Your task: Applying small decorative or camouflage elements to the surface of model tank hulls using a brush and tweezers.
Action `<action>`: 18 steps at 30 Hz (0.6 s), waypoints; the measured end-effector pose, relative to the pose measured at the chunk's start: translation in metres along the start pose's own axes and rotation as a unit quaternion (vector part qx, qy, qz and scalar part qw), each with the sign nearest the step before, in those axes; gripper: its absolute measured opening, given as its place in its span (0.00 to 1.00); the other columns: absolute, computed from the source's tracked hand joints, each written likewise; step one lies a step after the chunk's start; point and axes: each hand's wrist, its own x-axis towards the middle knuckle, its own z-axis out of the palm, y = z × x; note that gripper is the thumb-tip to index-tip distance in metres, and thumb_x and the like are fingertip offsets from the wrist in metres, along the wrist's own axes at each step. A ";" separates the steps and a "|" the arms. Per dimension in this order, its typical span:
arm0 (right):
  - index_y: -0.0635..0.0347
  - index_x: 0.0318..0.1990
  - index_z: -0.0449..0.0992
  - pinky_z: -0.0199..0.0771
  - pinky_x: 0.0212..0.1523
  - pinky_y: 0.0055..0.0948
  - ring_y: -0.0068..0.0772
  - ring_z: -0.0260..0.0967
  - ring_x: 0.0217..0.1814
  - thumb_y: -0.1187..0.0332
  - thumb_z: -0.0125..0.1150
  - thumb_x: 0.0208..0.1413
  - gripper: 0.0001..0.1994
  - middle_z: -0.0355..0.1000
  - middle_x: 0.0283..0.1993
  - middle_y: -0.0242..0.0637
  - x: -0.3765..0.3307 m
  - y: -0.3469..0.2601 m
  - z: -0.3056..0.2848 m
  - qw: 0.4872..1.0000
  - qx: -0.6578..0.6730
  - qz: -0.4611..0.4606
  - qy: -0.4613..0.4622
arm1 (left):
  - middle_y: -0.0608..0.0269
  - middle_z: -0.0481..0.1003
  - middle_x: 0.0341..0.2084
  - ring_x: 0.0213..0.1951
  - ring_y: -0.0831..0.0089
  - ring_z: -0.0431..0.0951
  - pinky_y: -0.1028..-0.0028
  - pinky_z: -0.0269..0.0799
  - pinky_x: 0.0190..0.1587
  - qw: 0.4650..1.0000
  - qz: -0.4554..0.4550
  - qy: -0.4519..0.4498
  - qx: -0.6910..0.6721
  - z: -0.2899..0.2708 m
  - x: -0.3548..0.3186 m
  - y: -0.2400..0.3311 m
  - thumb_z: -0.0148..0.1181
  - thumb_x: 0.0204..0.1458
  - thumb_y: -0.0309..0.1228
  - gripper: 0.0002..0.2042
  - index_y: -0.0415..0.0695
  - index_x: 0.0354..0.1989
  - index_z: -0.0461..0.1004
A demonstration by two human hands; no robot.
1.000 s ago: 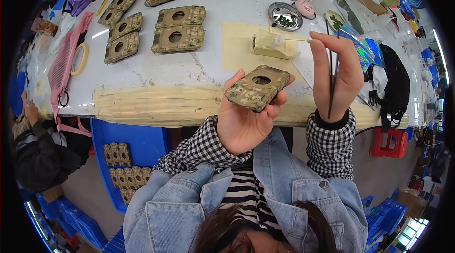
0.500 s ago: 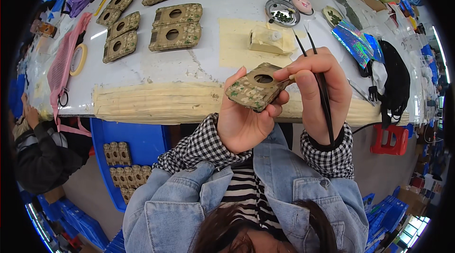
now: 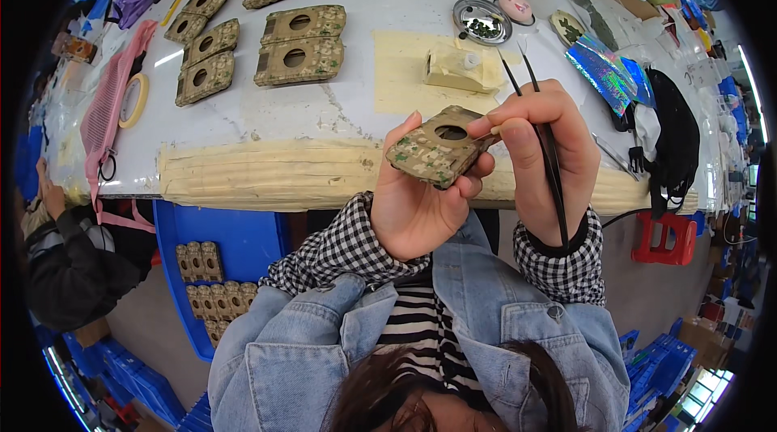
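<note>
My left hand (image 3: 421,213) is closed around a camouflage-painted model tank hull (image 3: 429,155) with a round hole in its top, held tilted above the table's front edge. In my right hand (image 3: 550,132) is a pair of black tweezers (image 3: 554,177), its tips pointing up and away from the hull. Between that hand's thumb and forefinger is also a thin pale stick (image 3: 495,131). Its end reaches the hull's right side, beside the hole; fingers hide the exact contact.
More camouflaged hulls (image 3: 299,53) stand at the table's left. Beyond my hands are a masking-tape-covered block (image 3: 463,68) and a round dish (image 3: 483,21) of small dark green pieces. A blue tray (image 3: 235,229) of smaller hulls sits below left. Another person's arm (image 3: 69,258) is far left.
The tweezers and my right fingers have shifted very slightly to the left. My left hand and the hull keep nearly the same place.
</note>
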 end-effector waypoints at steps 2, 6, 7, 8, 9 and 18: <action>0.63 0.33 0.72 0.61 0.26 0.17 0.19 0.61 0.25 0.77 0.56 0.52 0.01 0.66 0.29 0.33 0.000 0.000 0.000 1.000 -0.003 -0.001 -0.001 | 0.44 0.69 0.43 0.37 0.64 0.76 0.75 0.78 0.40 1.000 0.000 -0.001 0.000 0.000 0.000 0.000 0.37 0.57 0.53 0.30 0.38 0.57 0.58; 0.63 0.33 0.72 0.62 0.27 0.17 0.19 0.62 0.26 0.77 0.56 0.53 0.01 0.66 0.29 0.33 -0.001 0.000 0.000 1.000 0.007 0.006 0.000 | 0.44 0.69 0.43 0.38 0.64 0.76 0.75 0.78 0.40 1.000 -0.001 0.000 0.002 0.001 0.000 0.000 0.37 0.57 0.53 0.31 0.38 0.57 0.58; 0.63 0.33 0.71 0.63 0.28 0.17 0.19 0.63 0.27 0.77 0.55 0.54 0.01 0.66 0.29 0.33 -0.002 0.000 0.000 1.000 0.014 0.012 -0.001 | 0.44 0.69 0.43 0.38 0.64 0.76 0.75 0.78 0.40 1.000 -0.001 0.001 0.003 0.001 0.000 0.000 0.37 0.57 0.53 0.31 0.38 0.57 0.58; 0.63 0.34 0.71 0.64 0.28 0.17 0.19 0.64 0.28 0.76 0.55 0.54 0.01 0.66 0.29 0.33 -0.002 0.000 0.000 1.000 0.021 0.018 -0.003 | 0.44 0.69 0.43 0.38 0.64 0.76 0.75 0.78 0.40 1.000 -0.001 -0.001 0.003 0.001 0.000 0.000 0.37 0.57 0.53 0.31 0.37 0.57 0.57; 0.64 0.34 0.71 0.65 0.30 0.17 0.20 0.66 0.29 0.76 0.54 0.55 0.02 0.66 0.29 0.33 -0.002 0.000 0.000 0.999 0.047 0.027 0.003 | 0.44 0.69 0.43 0.38 0.64 0.76 0.75 0.78 0.40 1.000 -0.001 -0.003 0.003 0.001 0.000 0.000 0.38 0.57 0.53 0.31 0.37 0.57 0.57; 0.65 0.34 0.71 0.67 0.33 0.19 0.21 0.69 0.31 0.73 0.56 0.55 0.04 0.71 0.28 0.33 0.023 0.031 -0.016 0.985 -0.044 -0.014 0.163 | 0.42 0.69 0.43 0.39 0.63 0.76 0.74 0.78 0.42 0.999 -0.019 -0.022 -0.017 0.002 0.001 0.000 0.38 0.58 0.51 0.36 0.32 0.63 0.40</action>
